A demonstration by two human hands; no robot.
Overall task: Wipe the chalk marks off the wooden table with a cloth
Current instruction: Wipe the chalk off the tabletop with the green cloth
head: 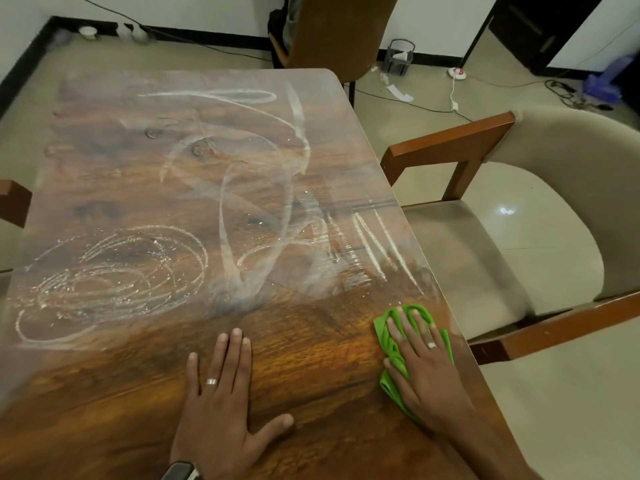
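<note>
My right hand [420,362] presses a green cloth [393,344] flat-fingered on the wooden table [311,358]; my left hand [221,400] rests open, near chalk marks [114,271]

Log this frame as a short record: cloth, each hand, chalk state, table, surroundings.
cloth: bright green cloth, flat near the table's right edge
right hand: right hand presses flat on the cloth, fingers straight
left hand: left hand rests flat on bare wood, fingers spread
chalk: white chalk scribbles and smeared loops cover the far and left areas; near strip looks clean
table: dark wooden table
surroundings: beige cushioned armchair at right
</note>
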